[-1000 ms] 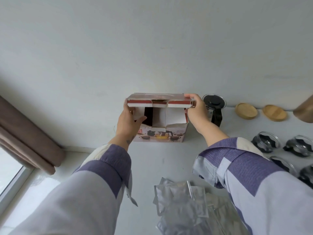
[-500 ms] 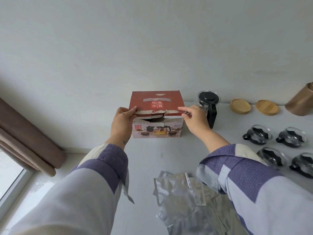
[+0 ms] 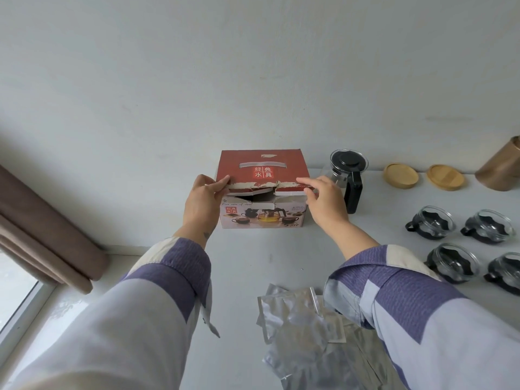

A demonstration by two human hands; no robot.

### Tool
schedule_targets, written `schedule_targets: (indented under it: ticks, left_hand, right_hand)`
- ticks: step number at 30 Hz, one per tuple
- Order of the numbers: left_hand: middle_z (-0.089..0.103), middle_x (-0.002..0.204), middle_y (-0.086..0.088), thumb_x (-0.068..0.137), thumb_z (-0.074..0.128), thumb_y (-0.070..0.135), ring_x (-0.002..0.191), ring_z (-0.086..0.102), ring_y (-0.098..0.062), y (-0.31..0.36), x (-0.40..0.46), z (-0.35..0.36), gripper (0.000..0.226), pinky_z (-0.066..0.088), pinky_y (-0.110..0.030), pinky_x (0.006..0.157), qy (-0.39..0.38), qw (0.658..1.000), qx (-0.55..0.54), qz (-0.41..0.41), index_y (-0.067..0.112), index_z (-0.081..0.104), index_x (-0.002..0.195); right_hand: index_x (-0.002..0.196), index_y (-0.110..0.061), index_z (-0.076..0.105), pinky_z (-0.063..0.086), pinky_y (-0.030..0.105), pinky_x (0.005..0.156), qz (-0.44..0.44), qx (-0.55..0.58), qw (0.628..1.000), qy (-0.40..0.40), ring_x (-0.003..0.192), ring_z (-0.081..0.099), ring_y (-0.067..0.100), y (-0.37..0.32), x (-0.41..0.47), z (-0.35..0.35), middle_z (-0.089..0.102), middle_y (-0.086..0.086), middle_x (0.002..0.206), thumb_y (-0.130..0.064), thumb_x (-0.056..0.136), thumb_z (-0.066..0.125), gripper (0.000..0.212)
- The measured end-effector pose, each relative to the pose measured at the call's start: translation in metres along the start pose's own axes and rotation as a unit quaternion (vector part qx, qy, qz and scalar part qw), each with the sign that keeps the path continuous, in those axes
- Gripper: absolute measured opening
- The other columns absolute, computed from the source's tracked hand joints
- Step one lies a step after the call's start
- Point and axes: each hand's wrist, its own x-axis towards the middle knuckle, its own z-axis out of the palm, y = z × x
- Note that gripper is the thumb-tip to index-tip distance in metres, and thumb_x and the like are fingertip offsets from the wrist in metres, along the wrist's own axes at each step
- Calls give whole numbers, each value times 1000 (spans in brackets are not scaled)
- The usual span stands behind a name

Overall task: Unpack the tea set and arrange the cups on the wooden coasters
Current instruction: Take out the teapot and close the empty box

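A red tea set box [image 3: 263,167] stands on the white table [image 3: 281,263] against the wall, its lid folded down with a small gap at the torn front edge. My left hand [image 3: 203,202] pinches the lid's front left corner. My right hand [image 3: 326,202] presses straight fingers on the lid's front right edge. Several glass cups with black holders [image 3: 430,222] [image 3: 488,226] [image 3: 453,263] sit on the table at right. Two wooden coasters [image 3: 401,175] [image 3: 445,177] lie bare by the wall.
A glass teapot with a black lid and handle [image 3: 349,175] stands just right of the box. Crumpled clear plastic bags [image 3: 306,333] lie near me. A brown cylinder [image 3: 501,167] is at far right, a brown curtain [image 3: 42,229] and window at left.
The box lid, which stood raised a second ago, has been folded down over the box. Both hands followed it down to the front edge.
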Motion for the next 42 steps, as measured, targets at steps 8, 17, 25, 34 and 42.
schedule_targets:
  ticks: [8, 17, 25, 34, 42]
  left_hand:
    - [43, 90, 15, 97, 47, 40, 70, 49, 24, -4, -1, 5, 36, 37, 1, 57, -2, 998, -54, -40, 15, 63, 117]
    - [39, 93, 18, 95, 43, 51, 67, 55, 3, -10, -2, 9, 40, 40, -24, 55, 7, 999, -13, -48, 21, 62, 112]
    - [34, 152, 3, 99, 42, 12, 142, 27, -18, -17, 0, 17, 46, 25, -37, 115, -8, 947, 282, 156, 28, 41, 142]
    - [32, 153, 8, 99, 38, 4, 144, 21, -9, -20, -2, 30, 51, 35, -27, 107, -15, 970, 199, 137, 26, 39, 145]
    - [33, 153, 7, 97, 40, 2, 144, 21, -10, -20, -3, 30, 52, 32, -24, 107, -7, 973, 183, 138, 24, 40, 144]
  right_hand:
    - [108, -18, 72, 53, 30, 79, -1, 16, 997, 71, 95, 63, 20, -2, -5, 0, 71, 2, 107, -10, 90, 60, 23]
    - [98, -16, 75, 38, 22, 71, -9, -28, 996, 88, 92, 54, 20, 0, -10, 10, 62, 5, 97, -12, 87, 65, 15]
    - [112, -18, 65, 33, 49, 109, -129, -122, 984, 21, 125, 47, 28, -2, -25, 32, 55, 6, 128, -14, 74, 74, 40]
    - [92, -22, 71, 42, 55, 94, -151, -119, 978, 79, 101, 61, 27, -20, -21, 51, 66, 1, 103, -19, 68, 81, 26]
    - [83, -23, 77, 42, 55, 92, -193, -138, 964, 122, 96, 66, 28, -14, -19, 56, 71, -1, 95, -20, 73, 78, 10]
